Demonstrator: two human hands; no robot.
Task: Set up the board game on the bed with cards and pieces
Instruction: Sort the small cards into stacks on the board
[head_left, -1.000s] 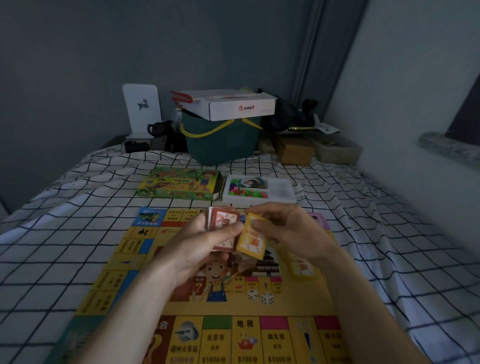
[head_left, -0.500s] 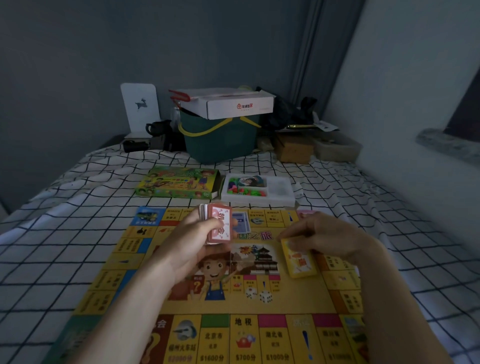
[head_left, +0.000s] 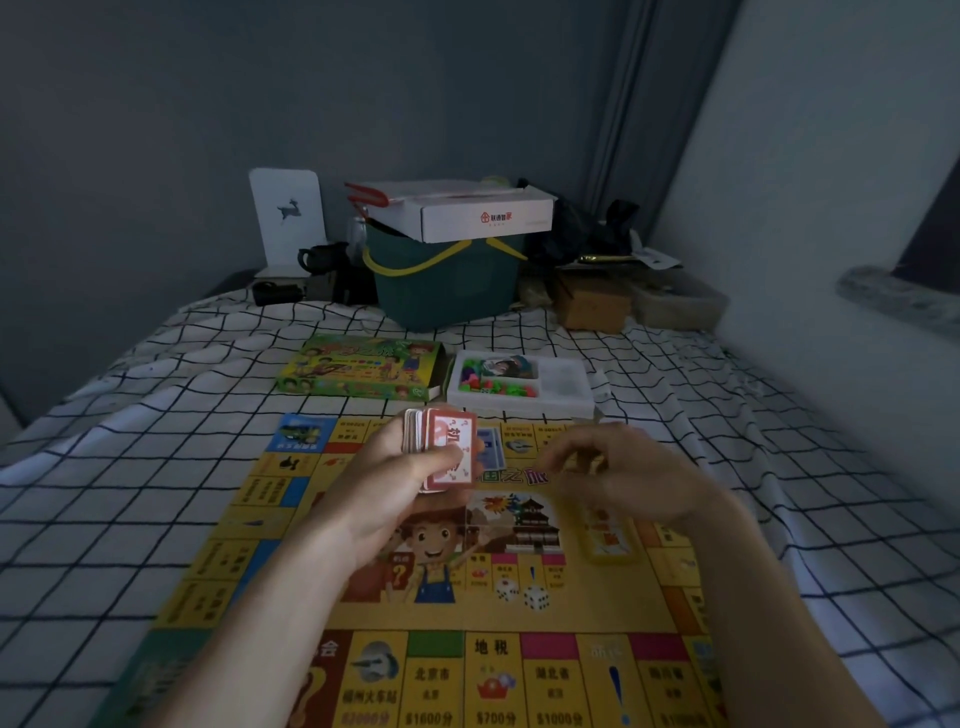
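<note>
The yellow game board (head_left: 436, 613) lies flat on the checked bed sheet. My left hand (head_left: 400, 483) grips a stack of red-backed cards (head_left: 447, 449) upright above the board's middle. My right hand (head_left: 618, 475) hovers to the right of the stack with loosely curled fingers and holds nothing. A small pile of yellow cards (head_left: 608, 535) lies on the board below my right hand. Two white dice (head_left: 522, 595) sit on the board's centre picture. A blue card (head_left: 491, 447) lies on the board just behind the stack.
The game box lid (head_left: 358, 369) and a white tray of coloured pieces (head_left: 519, 384) lie beyond the board. A green bin (head_left: 447, 280) with a white carton on top, a brown box (head_left: 592, 306) and clutter stand at the bed's far end. A wall runs along the right.
My right hand took a yellow card from beside the stack, laid it on the board's right side, then lifted back toward the stack with nothing in it. My left hand stayed put.
</note>
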